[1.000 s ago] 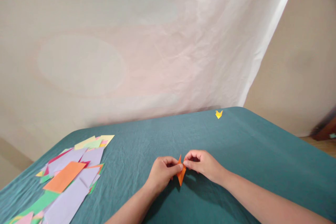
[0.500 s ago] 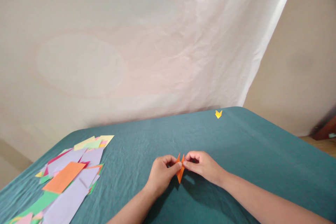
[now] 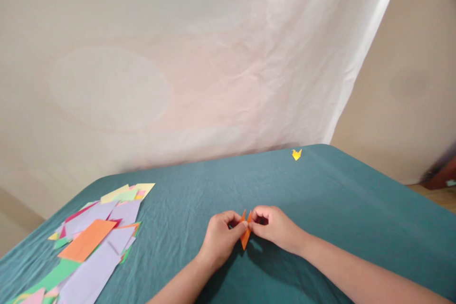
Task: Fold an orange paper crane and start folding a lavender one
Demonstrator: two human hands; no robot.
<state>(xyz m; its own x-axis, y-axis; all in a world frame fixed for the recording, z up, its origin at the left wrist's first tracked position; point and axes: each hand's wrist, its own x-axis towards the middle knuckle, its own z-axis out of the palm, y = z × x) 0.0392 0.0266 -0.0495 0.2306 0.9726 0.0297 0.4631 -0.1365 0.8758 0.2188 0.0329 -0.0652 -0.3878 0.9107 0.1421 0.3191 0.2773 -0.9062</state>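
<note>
A small piece of folded orange paper (image 3: 244,239) is pinched between my two hands just above the table. Two narrow points stick up from it and one point faces down toward me. My left hand (image 3: 221,236) grips its left side between thumb and fingers. On the other side, my right hand (image 3: 275,226) has thumb and index finger closed on the right-hand point. Fingertips cover the middle of the paper. Far off to the right lies a yellow folded paper crane (image 3: 296,154).
A green-blue cloth covers the table (image 3: 185,190). At the left lies a loose heap of coloured paper sheets (image 3: 96,256), with an orange sheet (image 3: 87,240) on top. Behind the far edge hangs a pale sheet (image 3: 213,80).
Hardly anything differs. Both hands and the orange paper have shifted very slightly, with the grip on the paper kept.
</note>
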